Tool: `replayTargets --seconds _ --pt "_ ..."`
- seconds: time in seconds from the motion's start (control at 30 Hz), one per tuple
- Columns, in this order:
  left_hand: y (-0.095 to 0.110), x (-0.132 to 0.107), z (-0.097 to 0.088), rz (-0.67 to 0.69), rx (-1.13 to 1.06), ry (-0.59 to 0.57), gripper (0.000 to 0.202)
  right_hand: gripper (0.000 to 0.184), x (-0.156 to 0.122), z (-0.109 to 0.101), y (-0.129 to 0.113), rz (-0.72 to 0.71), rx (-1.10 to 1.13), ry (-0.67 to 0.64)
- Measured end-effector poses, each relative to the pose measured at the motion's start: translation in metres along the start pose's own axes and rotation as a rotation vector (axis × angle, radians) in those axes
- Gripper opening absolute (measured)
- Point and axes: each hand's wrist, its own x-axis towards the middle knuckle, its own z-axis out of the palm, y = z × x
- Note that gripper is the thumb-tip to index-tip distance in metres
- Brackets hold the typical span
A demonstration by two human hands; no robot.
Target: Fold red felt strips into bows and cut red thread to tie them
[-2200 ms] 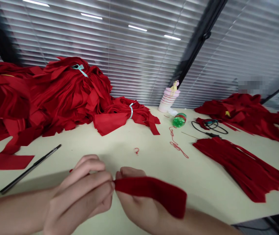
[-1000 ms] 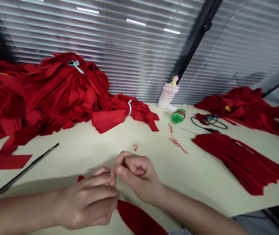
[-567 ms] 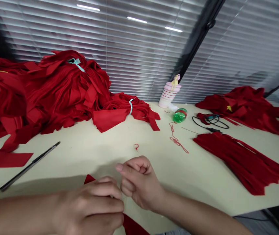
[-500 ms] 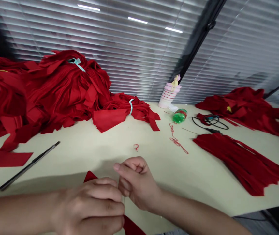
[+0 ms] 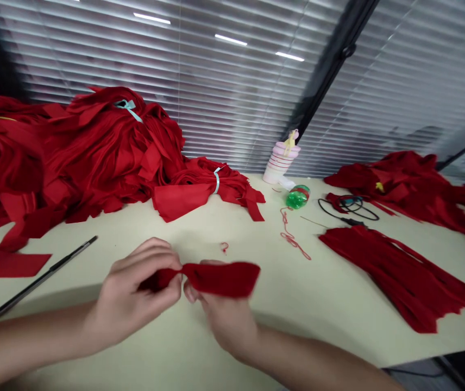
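My left hand (image 5: 138,296) is closed on a red fabric strip (image 5: 226,278), pinching it where it is gathered narrow at the middle. One end of the strip folds inside my left palm; the other fans out to the right, over my right hand. Close against that gathered point is my right hand (image 5: 228,320), its fingers curled and its thumb tip just below the strip. The cloth covers most of those fingers, so what they grip is hidden. A small curl of red thread (image 5: 224,248) lies on the table beyond the hands.
Red fabric heaps (image 5: 94,152) line the back left, beside a tied red bundle (image 5: 203,187). A black-and-silver rod (image 5: 45,277) lies left. Toward the right are a pink thread-wound container (image 5: 279,163), a green bottle piece (image 5: 297,196), black cable (image 5: 349,209) and red strips (image 5: 383,271).
My left hand has turned over and lifted, bringing the red fabric strip up into view. The strip's free end now lies across my right hand, which was uncovered before.
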Motion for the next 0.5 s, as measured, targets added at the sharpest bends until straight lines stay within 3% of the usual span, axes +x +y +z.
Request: replayTargets --seconds 0.13,0.23,0.33,0.43,0.5 --pt "-0.011 -0.002 0.006 -0.178 0.049 0.017 0.015 0.038 -0.009 0.002 0.0 -0.437 -0.319 -0.239" --pt "-0.011 -0.003 0.008 -0.068 0.032 -0.057 0.015 0.035 -0.012 0.001 -0.002 -0.747 -0.581 -0.366" --pt "-0.011 -0.006 0.009 0.01 0.024 -0.189 0.012 0.032 -0.01 -0.002 -0.003 -0.855 -0.694 -0.378" --pt "-0.011 -0.013 0.014 -0.033 0.004 -0.367 0.012 0.026 -0.008 -0.008 -0.003 -0.833 -0.809 -0.436" --pt "-0.01 -0.017 0.016 -0.085 -0.05 -0.491 0.014 0.024 -0.006 -0.01 -0.004 -0.802 -0.913 -0.564"
